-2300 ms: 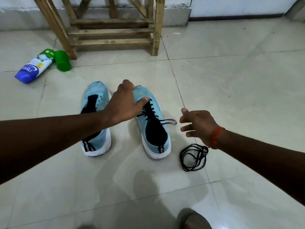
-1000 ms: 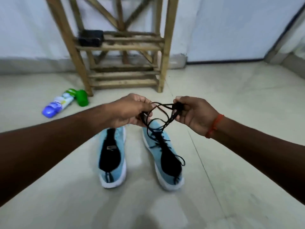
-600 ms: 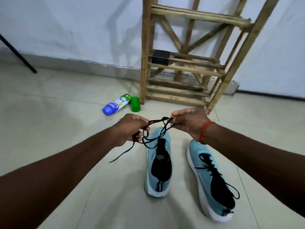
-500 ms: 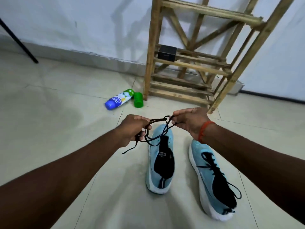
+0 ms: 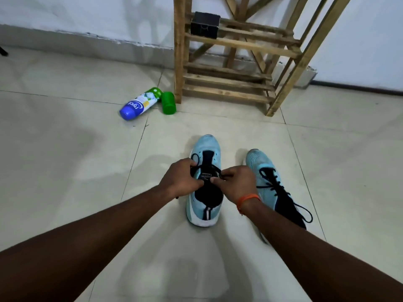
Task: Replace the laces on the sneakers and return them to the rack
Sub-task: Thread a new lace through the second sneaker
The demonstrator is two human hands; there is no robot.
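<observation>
Left hand and right hand fingers curl round thin black lace above knit sneaker.

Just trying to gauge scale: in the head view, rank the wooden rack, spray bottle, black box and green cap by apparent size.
1. wooden rack
2. spray bottle and black box look alike; the box sits farther back, so unranked
3. green cap

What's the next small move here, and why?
Probably thread one end of the black lace in at the toe end of the unlaced sneaker. The left hand and right hand both pinch the lace over its tongue, nothing looks threaded through it yet, and the laced sneaker beside it needs no work.
</observation>
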